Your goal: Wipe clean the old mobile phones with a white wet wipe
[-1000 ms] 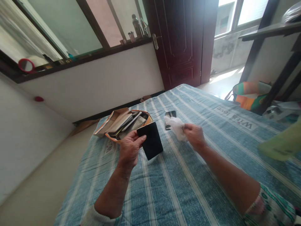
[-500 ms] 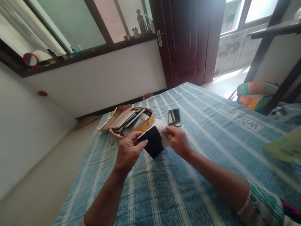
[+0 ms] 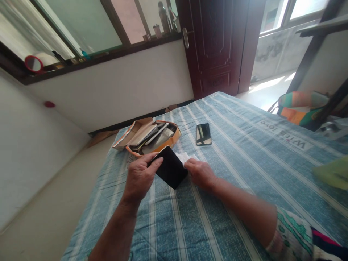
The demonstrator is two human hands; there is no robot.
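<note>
Between thumb and fingers, my left hand (image 3: 141, 175) grips a flat black rectangular object (image 3: 170, 168) by its upper left edge. Its dark face is tilted toward the camera. My right hand (image 3: 199, 172) pinches a crumpled white tissue or cloth (image 3: 183, 157) at the object's right edge; part of the white material is hidden behind the object and the fingers. Just beyond my left hand lies an open orange and brown box (image 3: 176, 137) holding several flat items. A dark phone (image 3: 203, 134) lies beyond my right hand.
A blue striped cover (image 3: 231, 152) spreads under everything. At the right edge is a yellow-green item (image 3: 333, 173), with a colourful bag (image 3: 301, 107) beyond the bed. A dark red door (image 3: 217, 47) stands at the back.
The black object has moved slightly down and left, and more of its face shows. My right hand has come lower with the white material, which now shows less.
</note>
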